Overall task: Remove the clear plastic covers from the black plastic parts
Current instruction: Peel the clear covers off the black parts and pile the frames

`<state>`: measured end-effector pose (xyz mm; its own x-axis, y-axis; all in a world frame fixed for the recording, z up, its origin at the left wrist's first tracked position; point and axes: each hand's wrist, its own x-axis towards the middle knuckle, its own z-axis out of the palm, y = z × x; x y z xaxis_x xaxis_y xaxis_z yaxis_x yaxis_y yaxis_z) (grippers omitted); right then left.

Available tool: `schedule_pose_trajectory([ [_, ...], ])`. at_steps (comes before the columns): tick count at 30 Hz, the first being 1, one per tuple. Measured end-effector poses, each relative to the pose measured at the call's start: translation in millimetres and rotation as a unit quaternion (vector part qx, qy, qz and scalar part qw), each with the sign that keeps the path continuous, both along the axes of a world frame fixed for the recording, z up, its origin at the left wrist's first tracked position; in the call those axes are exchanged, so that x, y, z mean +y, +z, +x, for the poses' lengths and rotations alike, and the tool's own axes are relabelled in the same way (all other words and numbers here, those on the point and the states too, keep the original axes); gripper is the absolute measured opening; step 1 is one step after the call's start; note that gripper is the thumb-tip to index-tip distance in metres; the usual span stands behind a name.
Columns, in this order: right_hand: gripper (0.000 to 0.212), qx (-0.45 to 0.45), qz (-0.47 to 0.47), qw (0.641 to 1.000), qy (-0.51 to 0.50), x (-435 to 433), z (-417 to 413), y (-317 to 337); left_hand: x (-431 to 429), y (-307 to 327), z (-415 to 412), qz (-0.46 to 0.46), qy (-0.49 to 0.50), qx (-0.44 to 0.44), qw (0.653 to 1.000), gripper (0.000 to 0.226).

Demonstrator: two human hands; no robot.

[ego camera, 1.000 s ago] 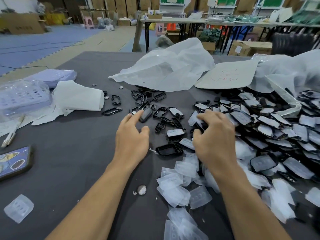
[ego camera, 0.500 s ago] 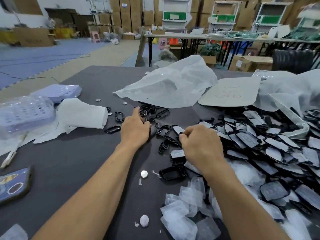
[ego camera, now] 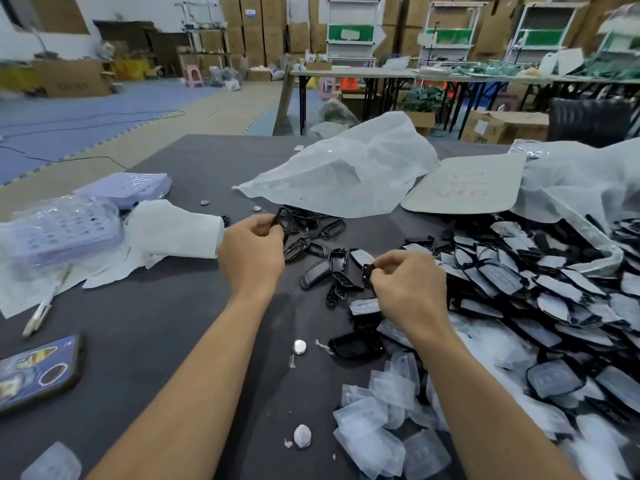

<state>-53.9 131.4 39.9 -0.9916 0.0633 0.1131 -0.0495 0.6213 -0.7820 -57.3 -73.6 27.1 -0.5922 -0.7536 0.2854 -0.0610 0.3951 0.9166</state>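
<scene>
early going: left hand (ego camera: 251, 254) pinches a frame (ego camera: 284, 218), right hand (ego camera: 410, 289) pinches a part (ego camera: 367, 271), covers (ego camera: 377, 410) lie lower right, big pile (ego camera: 554, 289) right undone.

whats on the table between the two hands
In the head view, loose black parts lie on the dark table between the left hand, gripping a black frame, and the right hand, pinching a small black part.

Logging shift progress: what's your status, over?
Left grip holds a black frame. Right grip pinches a black part. Covered parts piled at right; nothing blocking.
</scene>
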Motion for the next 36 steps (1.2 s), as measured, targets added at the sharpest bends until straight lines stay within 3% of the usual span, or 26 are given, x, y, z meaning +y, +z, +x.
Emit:
schedule_pose_trajectory([
  [2,0.019,-0.053,-0.23,0.972,0.013,3,16,-1,9,4,20,0.093,-0.031,0.042,0.994,0.012],
  [4,0.023,-0.123,-0.394,0.909,0.06,4,34,-4,16,0,49,0.13,-0.055,0.042,0.989,0.015],
  [8,0.012,-0.187,-0.508,0.835,0.1,-1,60,-10,30,-15,104,0.136,-0.081,0.017,0.987,0.019],
  [10,0.007,-0.191,-0.523,0.824,0.106,-3,66,-10,42,-16,114,0.127,-0.123,0.005,0.984,0.022],
  [14,0.006,-0.148,-0.501,0.844,0.125,-4,72,-9,59,-15,107,0.058,-0.213,-0.035,0.975,0.03],
  [20,0.012,-0.1,-0.468,0.867,0.139,-2,68,-15,64,-19,110,-0.014,-0.237,-0.041,0.971,0.057],
  [24,0.029,-0.077,-0.442,0.883,0.14,1,64,-20,64,-20,110,0.087,-0.258,0.001,0.962,0.045],
  [28,0.023,-0.058,-0.431,0.891,0.131,2,61,-24,62,-20,107,0.152,-0.243,0.017,0.958,0.03],
  [36,0.016,-0.028,-0.42,0.897,0.136,2,60,-25,62,-20,105,0.167,-0.207,0.006,0.964,0.02],
])
